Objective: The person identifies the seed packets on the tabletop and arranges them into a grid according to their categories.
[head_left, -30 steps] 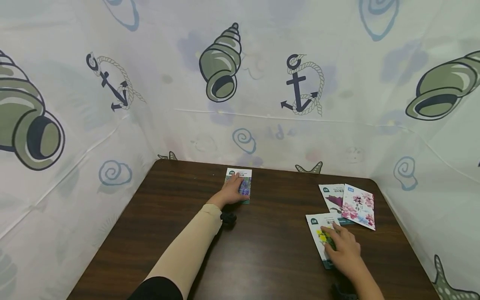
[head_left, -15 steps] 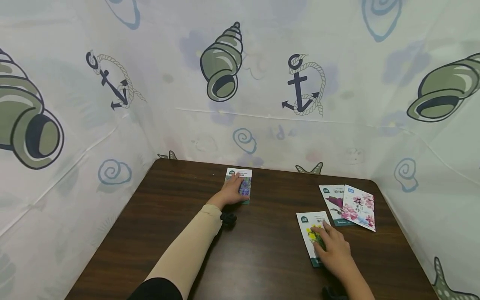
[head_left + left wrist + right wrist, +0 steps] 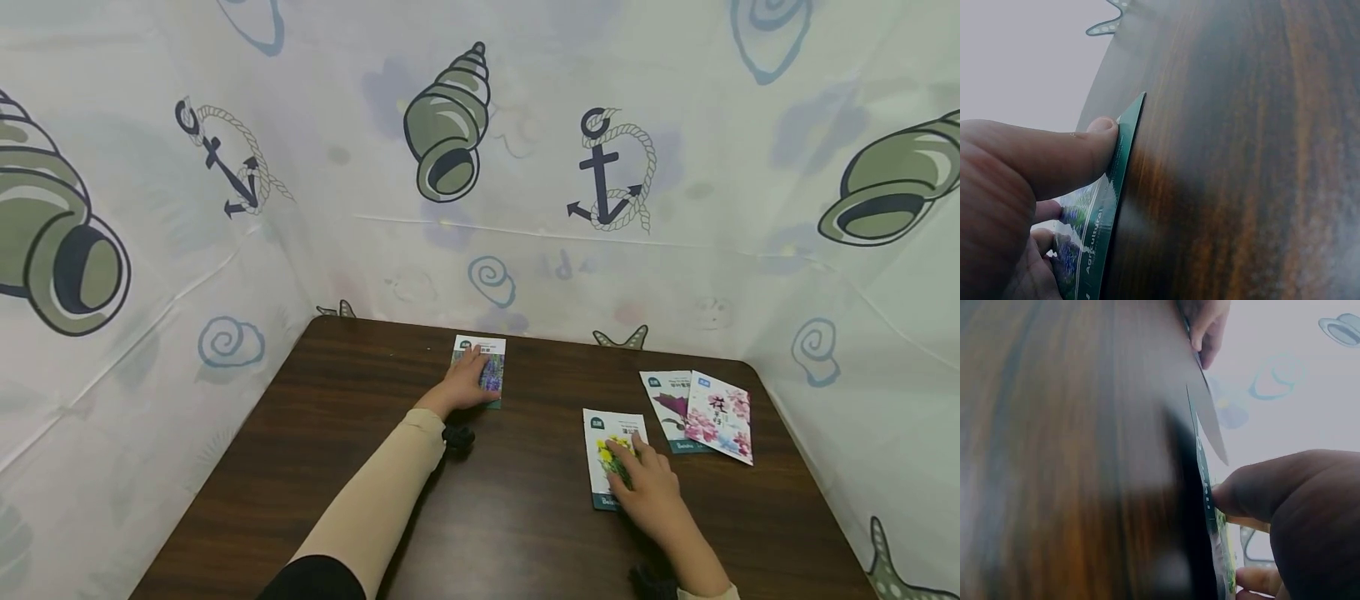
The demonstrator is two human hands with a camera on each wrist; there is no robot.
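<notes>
A: Where is the left hand [image 3: 467, 382]?

B: Near the far edge of the worktop [image 3: 517, 533], lying over the purple-flower packet [image 3: 493, 372]. Its fingers are spread and relaxed, resting on the face rather than clenched, and the thumb touches the green strip at the packet's near end (white lettering shows on that strip in the left wrist view).

A: And the right hand [image 3: 651, 490]?

B: Nearer the person and to the right. It grasps the yellow-flower packet [image 3: 600, 458] between thumb and fingers, by the right side.

A: Is that one flat on the wood?

B: Not fully; the right wrist view shows a dark shadow beneath it, so at least part is raised. How much, I can't tell.

A: Anything else on the worktop?

B: Two more at the right: the pink-blossom packet [image 3: 718, 418] overlaps the right part of the maroon-flower packet [image 3: 667, 407]. Neither is touched by a hand.

A: What is behind?

B: Pale cloth [image 3: 337, 167] printed with shells, anchors and starfish.
</notes>
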